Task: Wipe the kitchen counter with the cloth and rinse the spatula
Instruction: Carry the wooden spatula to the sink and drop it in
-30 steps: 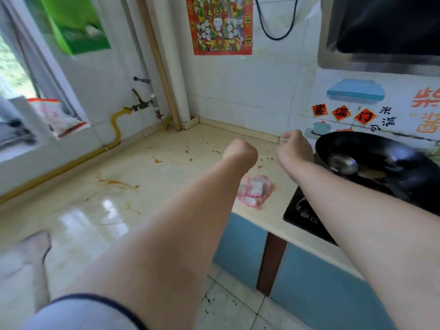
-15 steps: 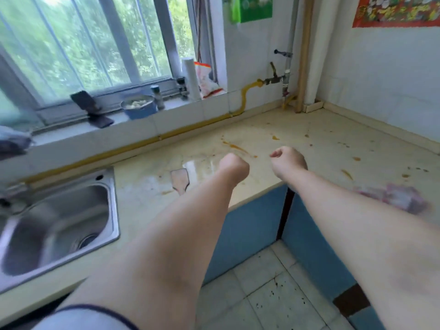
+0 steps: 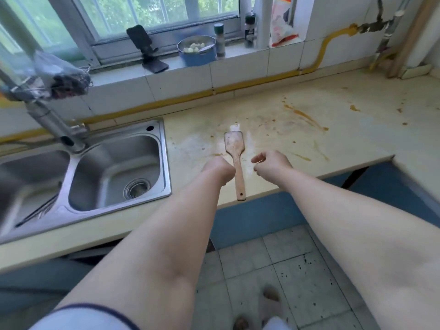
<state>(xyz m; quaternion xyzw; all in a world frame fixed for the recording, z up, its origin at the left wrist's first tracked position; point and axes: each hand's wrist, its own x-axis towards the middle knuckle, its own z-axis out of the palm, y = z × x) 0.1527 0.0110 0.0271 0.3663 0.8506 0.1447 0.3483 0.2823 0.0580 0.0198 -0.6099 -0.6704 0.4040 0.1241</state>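
A wooden spatula (image 3: 234, 153) lies flat on the cream counter (image 3: 273, 125), blade away from me, handle reaching the front edge. My left hand (image 3: 217, 169) hovers just left of the handle, fingers curled into a fist with nothing in it. Just right of the handle is my right hand (image 3: 271, 163), loosely curled and empty, forefinger and thumb slightly apart. Brown sauce streaks (image 3: 307, 119) and spots mark the counter to the right. No cloth is in view.
A steel double sink (image 3: 114, 172) sits left of the spatula, its tap (image 3: 54, 125) rising at the back left. On the window sill stand a blue bowl (image 3: 196, 52), spice bottles and a phone stand. A yellow pipe runs along the wall.
My view has swung left from the stove corner to the sink. The pink cloth and the wok have left the frame. Both hands now flank the spatula.
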